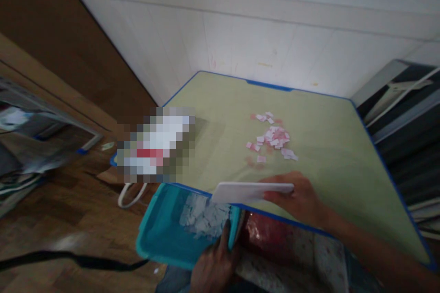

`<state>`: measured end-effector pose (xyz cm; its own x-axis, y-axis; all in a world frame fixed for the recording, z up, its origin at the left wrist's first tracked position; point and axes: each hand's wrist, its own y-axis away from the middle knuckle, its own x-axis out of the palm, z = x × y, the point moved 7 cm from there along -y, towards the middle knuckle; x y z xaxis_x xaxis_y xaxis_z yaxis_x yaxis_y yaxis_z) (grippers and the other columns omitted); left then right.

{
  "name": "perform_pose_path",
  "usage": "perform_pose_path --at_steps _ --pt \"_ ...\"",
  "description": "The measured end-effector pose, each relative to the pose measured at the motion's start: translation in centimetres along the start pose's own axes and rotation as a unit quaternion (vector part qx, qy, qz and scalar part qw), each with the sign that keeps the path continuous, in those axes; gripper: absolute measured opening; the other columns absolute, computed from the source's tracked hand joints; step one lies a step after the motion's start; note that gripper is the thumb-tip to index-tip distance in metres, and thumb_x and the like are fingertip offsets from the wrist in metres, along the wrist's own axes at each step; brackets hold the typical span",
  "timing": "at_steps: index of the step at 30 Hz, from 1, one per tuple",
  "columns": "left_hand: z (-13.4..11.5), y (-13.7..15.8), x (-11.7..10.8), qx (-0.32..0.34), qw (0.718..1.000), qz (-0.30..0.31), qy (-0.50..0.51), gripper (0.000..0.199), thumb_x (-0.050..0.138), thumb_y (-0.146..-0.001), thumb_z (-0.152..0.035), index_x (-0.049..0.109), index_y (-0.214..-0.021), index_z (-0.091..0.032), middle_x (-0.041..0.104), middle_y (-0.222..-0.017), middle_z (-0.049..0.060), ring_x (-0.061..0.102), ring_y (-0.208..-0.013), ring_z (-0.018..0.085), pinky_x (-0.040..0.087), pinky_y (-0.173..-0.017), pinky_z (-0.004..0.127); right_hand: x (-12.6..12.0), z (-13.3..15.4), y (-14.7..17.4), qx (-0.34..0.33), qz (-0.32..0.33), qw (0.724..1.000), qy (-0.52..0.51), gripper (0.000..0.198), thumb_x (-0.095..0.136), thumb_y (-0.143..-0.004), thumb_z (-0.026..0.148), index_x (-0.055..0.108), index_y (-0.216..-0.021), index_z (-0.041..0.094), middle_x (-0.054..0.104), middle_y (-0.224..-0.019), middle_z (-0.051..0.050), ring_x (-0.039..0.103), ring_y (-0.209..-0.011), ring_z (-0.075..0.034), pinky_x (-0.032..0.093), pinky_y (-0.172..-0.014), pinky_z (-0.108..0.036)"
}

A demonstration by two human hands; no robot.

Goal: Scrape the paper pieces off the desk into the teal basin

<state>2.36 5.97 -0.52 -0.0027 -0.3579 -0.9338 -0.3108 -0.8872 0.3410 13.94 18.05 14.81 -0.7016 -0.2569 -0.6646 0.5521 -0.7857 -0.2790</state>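
My right hand is closed around a thin white flat piece, seen nearly edge-on, at the front edge of the table. Its free end reaches over the teal basin. My left hand grips the basin's right-hand side, one finger pointing along the rim. Inside the basin lies a heap of small white paper-like pieces. Farther back on the tabletop is a loose cluster of small pinkish-white squares, with faint red stains around them.
A blurred-out white and red object stands at the table's left side. Behind the table is a white panelled wall. Dark slatted frames lean on the right. A black strap crosses above the wooden floor.
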Motion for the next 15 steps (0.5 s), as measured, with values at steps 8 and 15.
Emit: perform_pose_path --at_steps 8,15 --pt "0.1 0.0 0.1 0.013 1.0 0.009 0.018 0.021 0.053 -0.069 -0.024 0.057 -0.089 -0.027 0.047 -0.119 0.017 0.061 -0.066 0.023 0.051 -0.054 0.036 -8.7 -0.7 2.1 -0.005 -0.288 0.947 0.142 0.013 0.061 -0.065 0.02 0.064 -0.077 0.025 0.069 -0.07 0.001 0.059 -0.046 -0.012 0.043 -0.038 -0.02" --pt "0.0 -0.1 0.3 -0.029 0.998 0.05 -0.001 0.023 0.051 -0.071 -0.021 0.057 -0.091 -0.031 0.048 -0.119 0.013 0.061 -0.071 0.021 0.05 -0.06 0.034 -6.5 0.1 3.0 -0.021 -0.197 0.95 0.243 0.015 0.057 -0.071 0.022 0.064 -0.083 0.024 0.069 -0.072 0.0 0.061 -0.049 -0.013 0.046 -0.043 -0.021"
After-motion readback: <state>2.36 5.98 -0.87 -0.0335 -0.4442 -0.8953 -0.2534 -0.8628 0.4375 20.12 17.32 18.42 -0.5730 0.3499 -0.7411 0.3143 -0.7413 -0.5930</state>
